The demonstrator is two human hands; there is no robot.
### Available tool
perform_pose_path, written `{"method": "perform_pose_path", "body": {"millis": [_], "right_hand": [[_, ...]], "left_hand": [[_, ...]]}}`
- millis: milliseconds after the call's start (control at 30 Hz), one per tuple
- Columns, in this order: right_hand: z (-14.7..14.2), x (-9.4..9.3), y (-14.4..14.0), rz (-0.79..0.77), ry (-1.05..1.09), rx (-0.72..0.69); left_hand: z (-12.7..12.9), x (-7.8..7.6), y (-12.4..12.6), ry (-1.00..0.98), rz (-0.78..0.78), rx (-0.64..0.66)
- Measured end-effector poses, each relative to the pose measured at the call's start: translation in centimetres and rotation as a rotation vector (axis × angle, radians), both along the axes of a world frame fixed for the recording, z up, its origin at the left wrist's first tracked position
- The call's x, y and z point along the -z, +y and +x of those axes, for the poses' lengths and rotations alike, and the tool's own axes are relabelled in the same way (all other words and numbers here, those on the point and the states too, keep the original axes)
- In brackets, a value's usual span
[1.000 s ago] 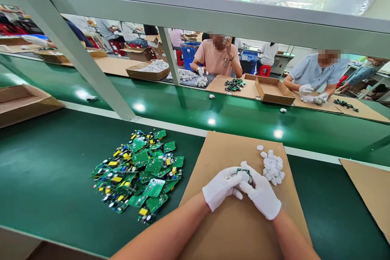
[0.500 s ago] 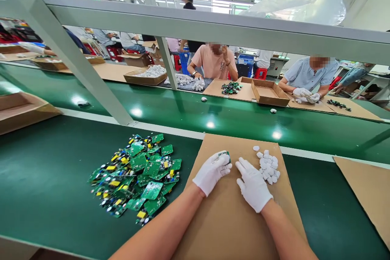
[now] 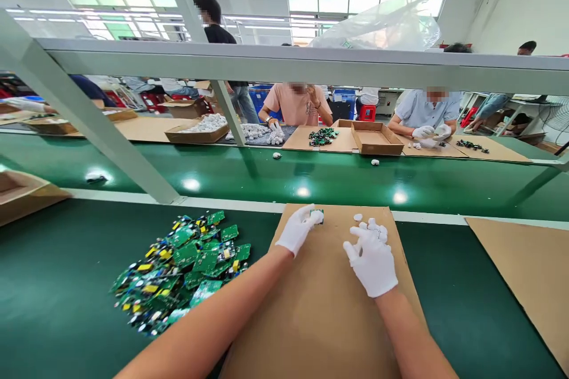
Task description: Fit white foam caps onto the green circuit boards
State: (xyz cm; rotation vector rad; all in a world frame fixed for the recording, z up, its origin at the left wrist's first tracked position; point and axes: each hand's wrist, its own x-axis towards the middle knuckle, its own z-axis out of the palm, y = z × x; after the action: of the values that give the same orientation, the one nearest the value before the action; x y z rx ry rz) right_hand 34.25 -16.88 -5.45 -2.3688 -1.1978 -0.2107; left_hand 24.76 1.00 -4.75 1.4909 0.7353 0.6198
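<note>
My left hand (image 3: pixel 297 232), in a white glove, pinches a small green circuit board (image 3: pixel 320 212) above the far part of a cardboard sheet (image 3: pixel 311 302). The glove's fingers cover part of that board. At the far right of the sheet, my gloved right hand (image 3: pixel 372 263) reaches over a pile of small white rounded pieces (image 3: pixel 377 228). Its thumb stands apart from the fingers, and the fingertips are at the pile's near edge, covering some of it. A single white piece (image 3: pixel 358 217) lies just left of the pile. Left of the cardboard, a heap of green circuit boards (image 3: pixel 191 254) with yellow parts spreads out.
A slanted metal post (image 3: pixel 111 130) and a crossbar (image 3: pixel 284 65) rise beyond the green table (image 3: pixel 57 272). Another cardboard sheet (image 3: pixel 528 272) lies at right, a cardboard box (image 3: pixel 26 195) at left. Across the green belt (image 3: pixel 249 180), co-workers sit by trays and boards.
My right hand has moved from beside the white pieces onto them. My left hand still holds the circuit board, slightly farther forward. The camera view has tilted upward.
</note>
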Motion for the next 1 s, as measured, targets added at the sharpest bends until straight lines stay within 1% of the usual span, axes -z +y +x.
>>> {"method": "perform_pose_path", "body": {"millis": [67,100,167,233,300,367,433,500,600,667,767,833,900,1000], "right_hand": [[1.3,-0.3,-0.7,0.006,0.007,0.087],[1.8,-0.4,-1.0,-0.015,0.022,0.098],[2.6,-0.5,-1.4,-0.081,0.053,0.079],[2.9,-0.6,-1.6,-0.137,0.057,0.05],[3.1,-0.5,-1.6,-0.166,0.036,0.012],[3.2,-0.2,-1.5,-0.148,0.009,-0.033],[3.3,0.1,-1.6,-0.099,-0.005,-0.055],[3.4,0.3,-1.6,-0.053,0.0,-0.051],[3.5,0.5,-1.6,-0.03,0.03,-0.033],[3.5,0.5,-1.5,-0.037,0.057,-0.055],[3.5,0.6,-1.4,-0.002,0.101,-0.102],[3.5,0.5,-1.5,0.043,0.132,-0.125],[3.5,0.3,-1.6,0.135,0.222,-0.139],[3.6,-0.2,-1.5,0.323,0.41,-0.077]], "left_hand": [[1.9,-0.2,2.0,0.057,0.091,-0.029],[2.8,-0.3,3.1,0.092,0.117,-0.041],[4.4,-0.1,5.1,0.19,0.176,-0.064],[5.5,0.2,7.0,0.312,0.234,-0.093],[6.0,0.5,8.4,0.441,0.293,-0.126],[6.0,0.8,9.3,0.543,0.354,-0.155],[5.6,1.0,9.7,0.6,0.421,-0.161],[5.0,1.0,9.7,0.622,0.487,-0.133],[3.2,0.8,9.1,0.625,0.567,-0.043],[1.3,0.5,8.5,0.621,0.6,0.033],[-2.3,-0.2,7.7,0.622,0.629,0.154],[-5.1,-1.0,7.4,0.64,0.654,0.208],[-7.8,-1.9,7.4,0.68,0.693,0.221],[-11.5,-3.0,8.4,0.784,0.754,0.177]]}}
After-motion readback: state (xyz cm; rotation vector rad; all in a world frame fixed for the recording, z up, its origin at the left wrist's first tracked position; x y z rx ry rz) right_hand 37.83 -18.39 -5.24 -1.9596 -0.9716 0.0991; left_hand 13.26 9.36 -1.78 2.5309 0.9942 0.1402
